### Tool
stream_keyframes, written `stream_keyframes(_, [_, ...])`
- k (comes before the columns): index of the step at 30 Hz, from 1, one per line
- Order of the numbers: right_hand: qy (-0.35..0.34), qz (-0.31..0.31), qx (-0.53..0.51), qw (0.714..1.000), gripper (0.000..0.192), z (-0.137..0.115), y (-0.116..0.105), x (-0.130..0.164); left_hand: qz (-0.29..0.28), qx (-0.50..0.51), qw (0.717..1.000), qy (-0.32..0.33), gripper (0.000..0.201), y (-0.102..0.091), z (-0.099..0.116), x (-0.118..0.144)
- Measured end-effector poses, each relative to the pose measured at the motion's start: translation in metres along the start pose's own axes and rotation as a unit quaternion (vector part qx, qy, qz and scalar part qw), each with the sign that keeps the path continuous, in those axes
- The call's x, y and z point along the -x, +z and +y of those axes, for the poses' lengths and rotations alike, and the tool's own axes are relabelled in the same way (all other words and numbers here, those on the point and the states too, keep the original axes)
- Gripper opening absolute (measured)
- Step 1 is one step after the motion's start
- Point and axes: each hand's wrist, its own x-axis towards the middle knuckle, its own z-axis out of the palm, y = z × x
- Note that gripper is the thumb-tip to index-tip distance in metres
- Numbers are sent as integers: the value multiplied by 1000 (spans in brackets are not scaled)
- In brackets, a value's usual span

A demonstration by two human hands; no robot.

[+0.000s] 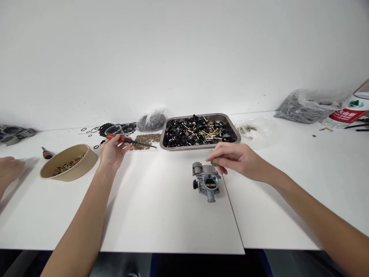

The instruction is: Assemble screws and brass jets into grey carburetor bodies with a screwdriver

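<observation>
My left hand (112,151) is closed around the red-and-black handle of a screwdriver (123,139), its thin dark shaft pointing right over a pile of small brass screws (145,140). Between the fingertips of my right hand (236,159) is a small greenish-brass disc (213,163), partly covered by the fingers. Just below that hand, a grey metal carburetor (208,181) sits on the white table with its round bore facing me. A black knob sticks out on the carburetor's left side, and a brass-coloured strip shows across the bore.
Behind the carburetor stands a metal tray (163,138) of black-and-brass parts. To the left are a tan bowl (92,157) of brass pieces, black rubber rings (128,127) and another person's hand (11,169). Plastic bags (302,105) and a white-and-red container (346,114) stand at right.
</observation>
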Motion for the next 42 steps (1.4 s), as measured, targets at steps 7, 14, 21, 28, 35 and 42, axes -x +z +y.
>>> stream_keyframes(7, [45, -22, -64, 997, 16, 1, 5, 1, -28, -10, 1000, -5, 13, 1, 2, 3])
stream_keyframes(14, [25, -47, -32, 998, 15, 4, 7, 4, -24, -19, 999, -16, 12, 0, -1, 1])
stream_keyframes(21, [-5, -63, 70, 996, 13, 0, 10, 6, -38, -6, 999, -36, 7, 1, 1, 2])
stream_keyframes(28, [-18, -51, 77, 996, 12, -1, 14, 6, -38, 9, 999, -32, 8, 0, 0, 0])
stream_keyframes(35, [-27, -69, 89, 993, 12, 2, 16, 6, -42, -6, 998, -35, 8, -1, -1, 0])
stream_keyframes(42, [-31, -72, 92, 993, 14, 3, 17, 6, -50, 9, 998, -26, 8, -1, 0, 1])
